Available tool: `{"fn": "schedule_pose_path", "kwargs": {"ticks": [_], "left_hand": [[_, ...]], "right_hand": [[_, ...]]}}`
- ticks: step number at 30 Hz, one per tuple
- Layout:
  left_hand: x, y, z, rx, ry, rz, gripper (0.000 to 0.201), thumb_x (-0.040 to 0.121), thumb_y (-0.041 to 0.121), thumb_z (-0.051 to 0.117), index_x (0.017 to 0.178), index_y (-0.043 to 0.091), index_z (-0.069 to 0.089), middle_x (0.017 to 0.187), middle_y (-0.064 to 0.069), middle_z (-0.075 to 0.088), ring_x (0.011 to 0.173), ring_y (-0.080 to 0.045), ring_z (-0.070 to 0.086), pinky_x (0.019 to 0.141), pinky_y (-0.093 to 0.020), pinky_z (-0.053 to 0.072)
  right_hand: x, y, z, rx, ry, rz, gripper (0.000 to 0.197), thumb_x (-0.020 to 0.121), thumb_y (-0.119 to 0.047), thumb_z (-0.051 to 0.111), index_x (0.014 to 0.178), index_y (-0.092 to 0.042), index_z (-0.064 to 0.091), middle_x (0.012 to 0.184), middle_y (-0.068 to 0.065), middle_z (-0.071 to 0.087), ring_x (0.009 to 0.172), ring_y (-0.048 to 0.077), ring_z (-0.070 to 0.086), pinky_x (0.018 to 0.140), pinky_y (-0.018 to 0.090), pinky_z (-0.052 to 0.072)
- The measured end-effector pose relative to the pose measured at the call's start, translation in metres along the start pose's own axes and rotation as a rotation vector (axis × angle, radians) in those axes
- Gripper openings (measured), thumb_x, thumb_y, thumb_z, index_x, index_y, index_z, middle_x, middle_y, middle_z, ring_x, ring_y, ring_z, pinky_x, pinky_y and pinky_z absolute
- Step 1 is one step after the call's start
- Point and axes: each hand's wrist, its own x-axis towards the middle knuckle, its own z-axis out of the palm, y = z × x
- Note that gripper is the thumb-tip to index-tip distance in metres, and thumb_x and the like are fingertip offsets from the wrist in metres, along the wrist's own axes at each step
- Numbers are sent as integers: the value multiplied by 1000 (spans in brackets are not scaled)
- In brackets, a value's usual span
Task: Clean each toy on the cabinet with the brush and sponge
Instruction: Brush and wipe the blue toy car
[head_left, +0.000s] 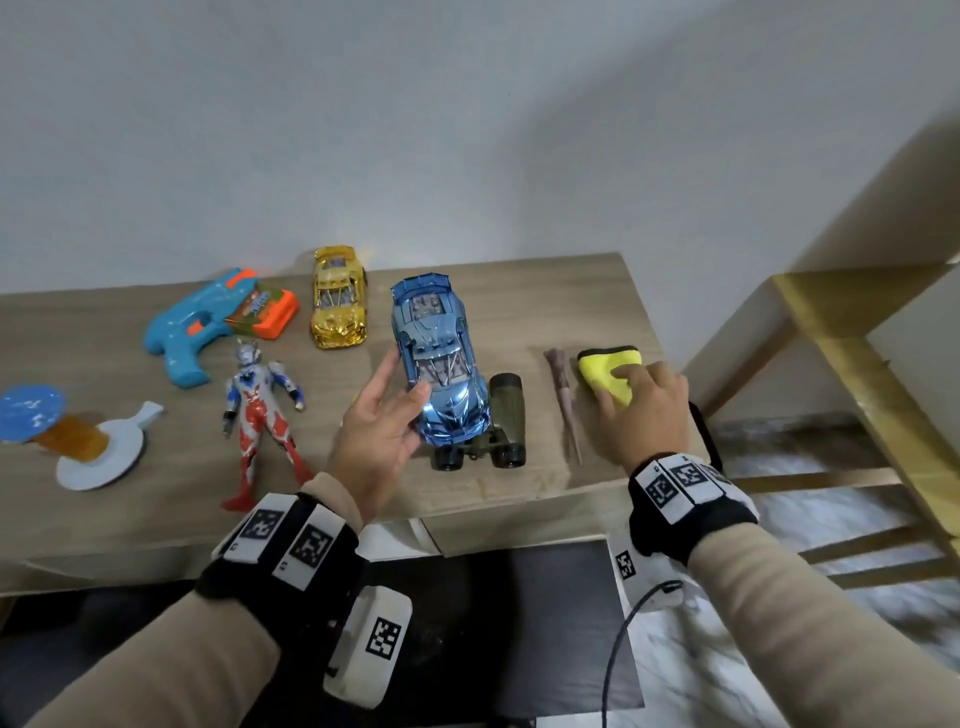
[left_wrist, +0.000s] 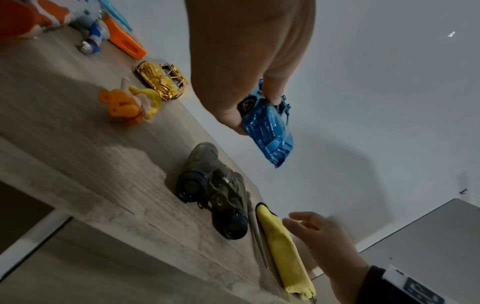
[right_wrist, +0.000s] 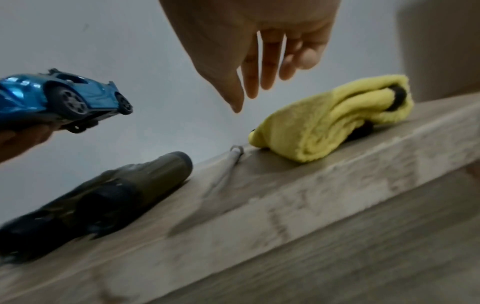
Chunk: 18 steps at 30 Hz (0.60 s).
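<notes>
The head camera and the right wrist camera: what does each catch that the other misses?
Only the head view shows the gold car, the water gun, the action figure and both wrists.

Only the right wrist view shows the right hand's fingers straight and apart from the yellow sponge, and the blue car's wheels clear of the cabinet.

Both show the blue car, sponge, brush and binoculars.

I see the blue toy car (head_left: 439, 364) lifted clear of the cabinet (head_left: 571, 312), shiny, its tail toward the wall. The yellow sponge (head_left: 609, 371) (soft, folded like a cloth) lies near the cabinet's right end. The thin brown brush (head_left: 563, 400) lies flat just beside it, between it and olive binoculars (head_left: 501, 421).
</notes>
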Motion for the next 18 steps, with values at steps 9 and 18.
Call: {"fn": "schedule_pose_path", "kwargs": {"ticks": [9, 18], "left_hand": [[-9, 15, -5, 9, -6, 41, 81, 74, 11, 61, 147, 26, 30, 131, -11, 59, 114, -23, 62, 92, -36, 53], [-43, 49, -49, 18, -155, 62, 68, 75, 12, 63, 136, 38, 43, 140, 3, 48, 126, -23, 52, 106, -51, 39]], "right_hand": [[23, 26, -3, -71, -326, -1, 40, 80, -14, 65, 120, -15, 61, 123, 24, 50, 109, 42, 51, 97, 39, 37], [-8, -132, -63, 355, -264, -392, 47, 86, -22, 61, 131, -33, 48, 126, 7, 55, 115, 22, 50, 96, 30, 35]]}}
